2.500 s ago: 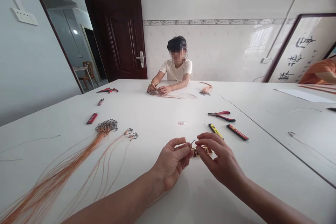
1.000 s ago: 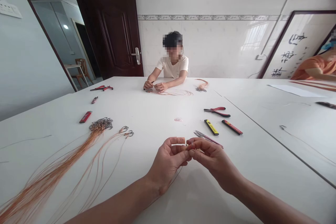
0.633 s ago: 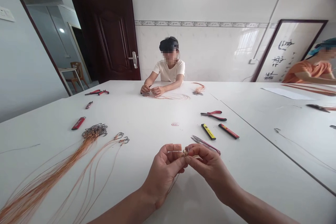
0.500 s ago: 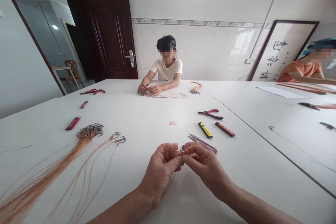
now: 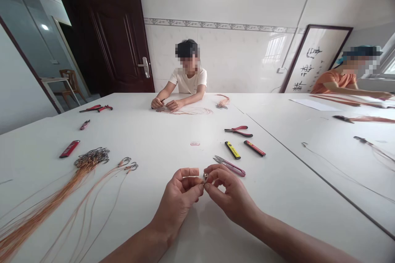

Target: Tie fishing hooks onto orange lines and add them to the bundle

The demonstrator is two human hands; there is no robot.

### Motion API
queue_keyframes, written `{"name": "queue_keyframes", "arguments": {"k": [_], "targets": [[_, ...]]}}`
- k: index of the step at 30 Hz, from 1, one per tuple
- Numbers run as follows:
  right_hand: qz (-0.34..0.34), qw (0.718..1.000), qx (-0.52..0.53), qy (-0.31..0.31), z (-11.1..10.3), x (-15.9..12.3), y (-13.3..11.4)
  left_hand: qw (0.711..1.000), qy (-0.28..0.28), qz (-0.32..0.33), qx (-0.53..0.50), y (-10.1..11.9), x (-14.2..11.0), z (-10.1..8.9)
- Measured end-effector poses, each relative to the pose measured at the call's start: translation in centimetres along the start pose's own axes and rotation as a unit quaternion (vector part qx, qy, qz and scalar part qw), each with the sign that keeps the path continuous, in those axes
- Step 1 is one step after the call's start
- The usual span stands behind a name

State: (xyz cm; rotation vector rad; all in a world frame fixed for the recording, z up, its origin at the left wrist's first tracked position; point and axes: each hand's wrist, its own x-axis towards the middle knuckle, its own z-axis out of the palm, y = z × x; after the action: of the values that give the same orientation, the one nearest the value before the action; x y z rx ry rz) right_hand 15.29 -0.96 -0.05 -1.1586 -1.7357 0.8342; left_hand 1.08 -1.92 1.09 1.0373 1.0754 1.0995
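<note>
My left hand [image 5: 182, 195] and my right hand [image 5: 230, 189] meet above the white table [image 5: 173, 131], fingertips almost touching. Both pinch a small shiny fish hook [image 5: 205, 177], mostly covered by the fingers; any line tied to it is hidden. Tan tape wraps the left index finger. Just beyond the right hand lie thread snips [image 5: 236, 168] with pinkish handles, blades pointing left. To the left is a pile of dark fish hooks [image 5: 94, 157] with a bundle of orange lines [image 5: 46, 209] trailing toward me. A few separate hooks [image 5: 128, 164] on lines rest beside it.
Beyond the snips are a yellow lighter [image 5: 232, 150], a red lighter [image 5: 254, 148] and red-handled pliers [image 5: 239, 131]. Another red lighter [image 5: 69, 149], a small pink tool [image 5: 84, 125] and more pliers [image 5: 96, 108] lie left. A person [image 5: 189, 78] works opposite; another [image 5: 336, 78] sits right.
The view has swung slightly right, so everything appears farther left. Both hands keep their pinch, with small finger shifts. A line seen below my left hand earlier no longer shows.
</note>
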Motion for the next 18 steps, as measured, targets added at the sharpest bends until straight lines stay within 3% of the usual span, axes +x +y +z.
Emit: {"name": "queue_keyframes", "arguments": {"k": [18], "targets": [[-0.088, 0.995, -0.048, -0.018, -0.85, 0.45, 0.41, 1.000, 0.010, 0.011, -0.025, -0.02, -0.28, 0.12]]}}
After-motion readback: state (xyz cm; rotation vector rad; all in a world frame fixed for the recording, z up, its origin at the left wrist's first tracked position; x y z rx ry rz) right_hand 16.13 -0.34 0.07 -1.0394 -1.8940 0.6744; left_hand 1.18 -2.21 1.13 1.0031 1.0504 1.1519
